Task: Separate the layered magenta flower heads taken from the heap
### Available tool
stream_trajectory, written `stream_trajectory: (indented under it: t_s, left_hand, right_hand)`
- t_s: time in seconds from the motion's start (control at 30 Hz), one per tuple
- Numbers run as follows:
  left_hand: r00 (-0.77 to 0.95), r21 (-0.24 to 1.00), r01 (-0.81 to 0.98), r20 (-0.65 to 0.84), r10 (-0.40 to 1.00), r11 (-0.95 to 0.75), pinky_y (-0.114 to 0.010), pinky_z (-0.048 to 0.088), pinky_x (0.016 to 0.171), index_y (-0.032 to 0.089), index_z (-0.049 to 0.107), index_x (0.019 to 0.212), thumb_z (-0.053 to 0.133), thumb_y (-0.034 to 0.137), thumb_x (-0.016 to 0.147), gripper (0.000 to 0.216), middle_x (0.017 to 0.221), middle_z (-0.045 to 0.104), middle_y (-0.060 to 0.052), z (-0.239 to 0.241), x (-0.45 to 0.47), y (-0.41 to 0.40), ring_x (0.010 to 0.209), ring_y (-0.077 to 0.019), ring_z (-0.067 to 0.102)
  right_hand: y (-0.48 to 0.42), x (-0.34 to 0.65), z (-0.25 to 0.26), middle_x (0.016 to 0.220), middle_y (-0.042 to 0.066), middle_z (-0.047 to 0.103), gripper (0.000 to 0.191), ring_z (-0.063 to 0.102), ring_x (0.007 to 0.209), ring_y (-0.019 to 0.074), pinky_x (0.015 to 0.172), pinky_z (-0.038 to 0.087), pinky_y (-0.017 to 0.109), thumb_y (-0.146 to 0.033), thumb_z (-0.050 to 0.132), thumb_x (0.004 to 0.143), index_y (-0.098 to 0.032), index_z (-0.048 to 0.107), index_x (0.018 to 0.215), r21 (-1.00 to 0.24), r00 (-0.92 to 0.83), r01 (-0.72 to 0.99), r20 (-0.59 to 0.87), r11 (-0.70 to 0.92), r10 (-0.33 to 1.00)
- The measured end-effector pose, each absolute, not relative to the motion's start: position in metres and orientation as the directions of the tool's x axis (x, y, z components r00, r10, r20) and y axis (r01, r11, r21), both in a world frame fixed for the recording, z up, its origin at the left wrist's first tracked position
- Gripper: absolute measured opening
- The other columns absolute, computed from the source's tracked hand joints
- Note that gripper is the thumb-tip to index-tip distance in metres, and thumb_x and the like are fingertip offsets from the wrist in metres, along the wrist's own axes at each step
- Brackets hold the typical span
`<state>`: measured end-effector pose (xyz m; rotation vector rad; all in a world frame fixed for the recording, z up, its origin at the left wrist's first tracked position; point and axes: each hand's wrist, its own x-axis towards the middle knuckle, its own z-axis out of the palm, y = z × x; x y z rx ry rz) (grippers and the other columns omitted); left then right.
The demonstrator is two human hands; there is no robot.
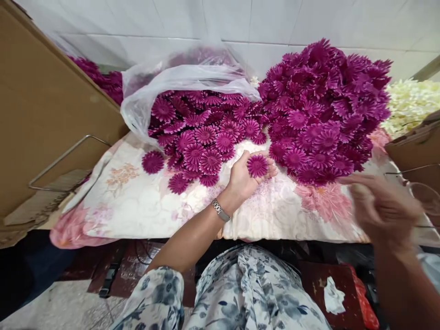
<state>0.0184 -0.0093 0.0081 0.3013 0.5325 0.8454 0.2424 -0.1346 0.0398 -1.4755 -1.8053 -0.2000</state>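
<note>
My left hand (245, 176) rests palm up on the floral cloth (137, 206) and holds one purple fabric flower (257, 165) in its fingers. A watch sits on that wrist. My right hand (381, 208) is blurred at the right, fingers spread, with nothing visible in it, close to the front of a big heap of purple flowers (323, 110). A clear plastic bag (182, 80) lies open at the left, spilling more purple flowers (202, 137) onto the cloth just beyond my left hand.
A brown cardboard box wall (48, 114) with a metal wire frame (65, 160) stands at the left. Pale cream flowers (410, 103) lie at the far right behind another cardboard box (417, 149). White tiled wall behind. A crumpled white scrap (333, 295) lies below.
</note>
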Motion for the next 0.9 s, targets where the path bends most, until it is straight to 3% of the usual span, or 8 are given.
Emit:
stream_trajectory:
  t_s: [0.07, 0.13, 0.27, 0.37, 0.53, 0.77, 0.9]
  left_hand:
    - [0.546, 0.449, -0.626, -0.332, 0.769, 0.638, -0.032, 0.054, 0.064, 0.010, 0.062, 0.083, 0.027, 0.040, 0.093, 0.048, 0.069, 0.064, -0.009, 0.009, 0.020, -0.011, 0.063, -0.0175, 0.064]
    - [0.527, 0.445, -0.632, -0.354, 0.773, 0.635, -0.030, 0.054, 0.068, 0.010, 0.064, 0.082, 0.030, 0.037, 0.093, 0.045, 0.070, 0.065, -0.008, 0.011, 0.022, -0.012, 0.066, -0.0164, 0.065]
    - [0.449, 0.423, -0.677, -0.411, 0.794, 0.602, -0.027, 0.051, 0.082, 0.010, 0.065, 0.079, 0.032, 0.029, 0.092, 0.040, 0.072, 0.067, -0.008, 0.014, 0.024, -0.013, 0.081, -0.0155, 0.066]
    - [0.463, 0.410, -0.679, -0.405, 0.788, 0.609, -0.027, 0.051, 0.082, 0.012, 0.063, 0.075, 0.030, 0.030, 0.093, 0.043, 0.069, 0.066, -0.007, 0.015, 0.022, -0.012, 0.081, -0.0151, 0.067]
    - [0.486, 0.385, -0.697, -0.368, 0.793, 0.605, -0.033, 0.054, 0.074, 0.014, 0.061, 0.075, 0.034, 0.039, 0.091, 0.041, 0.063, 0.063, -0.006, 0.010, 0.018, -0.008, 0.066, -0.0162, 0.066]
    - [0.496, 0.386, -0.725, -0.281, 0.822, 0.570, -0.032, 0.052, 0.074, 0.013, 0.059, 0.072, 0.042, 0.034, 0.088, 0.031, 0.067, 0.063, -0.006, 0.007, 0.016, -0.005, 0.065, -0.0155, 0.064]
    - [0.467, 0.438, -0.713, -0.285, 0.837, 0.548, -0.030, 0.050, 0.079, 0.013, 0.061, 0.072, 0.046, 0.026, 0.083, 0.022, 0.068, 0.065, -0.005, 0.007, 0.016, -0.005, 0.071, -0.0153, 0.065]
  right_hand:
    - [-0.107, 0.190, 0.036, 0.086, 0.007, 0.068, 0.023, 0.064, 0.084, 0.0199, 0.075, 0.053, 0.036, -0.014, 0.056, 0.080, -0.020, 0.065, 0.100, -0.286, -0.183, 0.833, 0.664, 0.473, 0.725]
    - [-0.083, 0.153, 0.028, 0.097, 0.010, 0.070, 0.026, 0.064, 0.092, 0.0199, 0.083, 0.053, 0.037, -0.017, 0.055, 0.082, -0.014, 0.063, 0.107, -0.204, -0.295, 0.810, 0.669, 0.551, 0.682]
    - [-0.058, 0.121, 0.002, 0.120, 0.016, 0.063, 0.039, 0.055, 0.115, 0.0263, 0.101, 0.042, 0.047, -0.027, 0.048, 0.087, -0.008, 0.056, 0.120, -0.059, -0.359, 0.872, 0.598, 0.485, 0.717]
    - [-0.061, 0.116, -0.012, 0.127, 0.016, 0.058, 0.043, 0.047, 0.126, 0.0270, 0.108, 0.033, 0.051, -0.025, 0.044, 0.088, -0.008, 0.052, 0.126, -0.056, -0.365, 0.872, 0.589, 0.487, 0.721]
    - [-0.074, 0.117, -0.014, 0.129, 0.014, 0.058, 0.039, 0.048, 0.126, 0.0245, 0.111, 0.027, 0.054, -0.025, 0.042, 0.090, -0.009, 0.051, 0.124, -0.017, -0.454, 0.834, 0.547, 0.552, 0.703]
    - [-0.077, 0.135, -0.006, 0.123, 0.006, 0.063, 0.041, 0.055, 0.118, 0.0185, 0.117, 0.013, 0.049, -0.023, 0.049, 0.088, -0.015, 0.047, 0.129, 0.127, -0.490, 0.853, 0.530, 0.506, 0.692]
    - [-0.073, 0.132, -0.007, 0.129, 0.010, 0.059, 0.047, 0.053, 0.120, 0.0205, 0.113, 0.021, 0.047, -0.030, 0.048, 0.089, -0.013, 0.043, 0.133, 0.099, -0.426, 0.889, 0.536, 0.447, 0.729]
